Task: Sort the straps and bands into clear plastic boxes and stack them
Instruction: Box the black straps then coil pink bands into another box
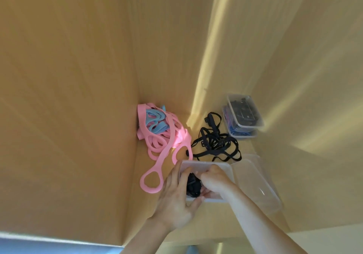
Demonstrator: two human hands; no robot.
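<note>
Cardboard box floor is the workspace: left hand fingers curled round a clear plastic box, right hand fingers pushing a black strap inside it; pink bands piled just beyond.

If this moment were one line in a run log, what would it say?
step: packing | hands: both at clear plastic box | inside: black straps | unsorted: pink and blue bands

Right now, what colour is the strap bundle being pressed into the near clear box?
Black strap bundle, seen in the head view.
</note>
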